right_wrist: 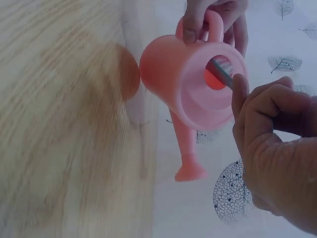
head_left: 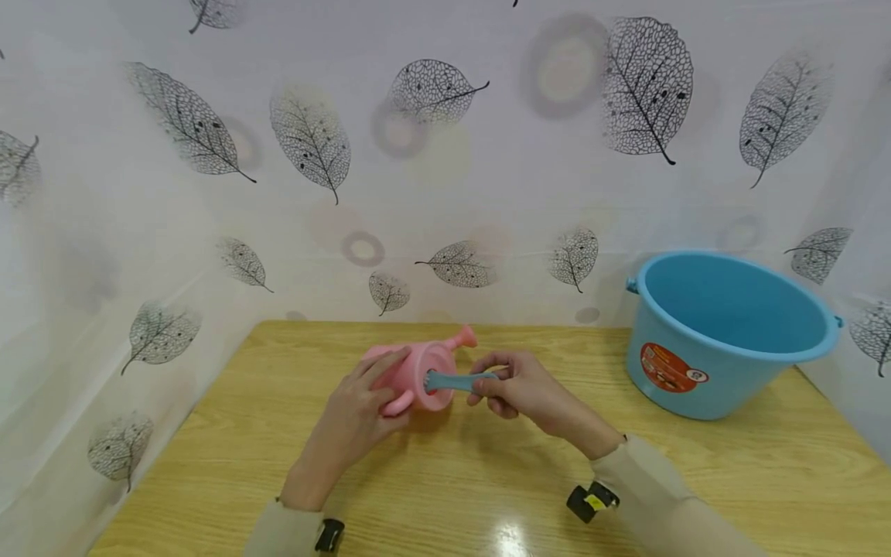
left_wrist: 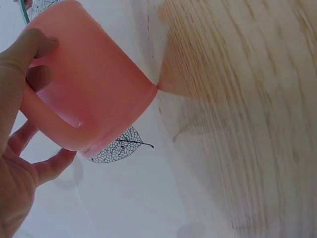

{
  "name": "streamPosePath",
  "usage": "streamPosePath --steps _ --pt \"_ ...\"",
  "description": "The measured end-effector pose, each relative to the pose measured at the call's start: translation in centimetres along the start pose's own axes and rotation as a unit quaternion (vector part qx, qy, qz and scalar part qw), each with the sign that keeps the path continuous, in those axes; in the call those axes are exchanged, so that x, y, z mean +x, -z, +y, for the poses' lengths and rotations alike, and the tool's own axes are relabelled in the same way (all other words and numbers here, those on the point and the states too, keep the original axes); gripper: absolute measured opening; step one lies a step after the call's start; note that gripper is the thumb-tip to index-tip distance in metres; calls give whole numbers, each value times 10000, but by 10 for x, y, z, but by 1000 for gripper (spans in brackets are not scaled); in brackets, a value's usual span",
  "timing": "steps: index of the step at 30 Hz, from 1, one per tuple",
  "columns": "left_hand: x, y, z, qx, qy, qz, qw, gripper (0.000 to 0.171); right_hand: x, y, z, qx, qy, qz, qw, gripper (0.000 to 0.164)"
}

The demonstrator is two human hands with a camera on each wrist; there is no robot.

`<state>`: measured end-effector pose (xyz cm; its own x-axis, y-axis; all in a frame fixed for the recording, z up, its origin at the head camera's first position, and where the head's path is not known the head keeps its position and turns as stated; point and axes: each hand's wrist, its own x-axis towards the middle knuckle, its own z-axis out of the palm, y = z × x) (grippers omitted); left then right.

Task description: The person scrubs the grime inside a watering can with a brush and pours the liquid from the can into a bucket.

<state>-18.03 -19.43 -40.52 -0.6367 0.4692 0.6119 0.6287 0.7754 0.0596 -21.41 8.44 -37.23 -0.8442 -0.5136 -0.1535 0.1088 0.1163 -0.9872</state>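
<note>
A pink toy watering can (head_left: 440, 360) is tipped over low above the table, its opening turned toward my right hand. My left hand (head_left: 348, 422) grips it from the left by the handle (left_wrist: 54, 121), with fingers spread along the body. In my right hand (head_left: 529, 391), thumb and fingers pinch the handle of a blue brush (head_left: 455, 381). The brush's pale bristle end reaches through the round hole in the can's top, as the right wrist view shows. The can's spout (right_wrist: 184, 139) points away from me toward the wall.
A large light-blue bucket (head_left: 738, 383) with a red-orange label stands at the back right of the wooden table (head_left: 431, 495). White sheeting (head_left: 487, 193) printed with dark leaves hangs behind and along the sides. A dark wrist device (head_left: 593, 501) sits at my right sleeve.
</note>
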Motion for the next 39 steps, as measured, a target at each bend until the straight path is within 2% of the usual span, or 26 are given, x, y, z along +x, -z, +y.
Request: streamPosePath --steps 6,25,39 --pt "0 1 1 -33 37 -10 10000 22 4 -5 2 348 -213 120 9991 22" --pt "1 0 2 131 -43 -10 9999 23 18 -33 1 923 -266 553 9938 31" --pt "2 -1 3 227 -71 -105 9997 23 26 -41 5 1263 -409 587 9894 30"
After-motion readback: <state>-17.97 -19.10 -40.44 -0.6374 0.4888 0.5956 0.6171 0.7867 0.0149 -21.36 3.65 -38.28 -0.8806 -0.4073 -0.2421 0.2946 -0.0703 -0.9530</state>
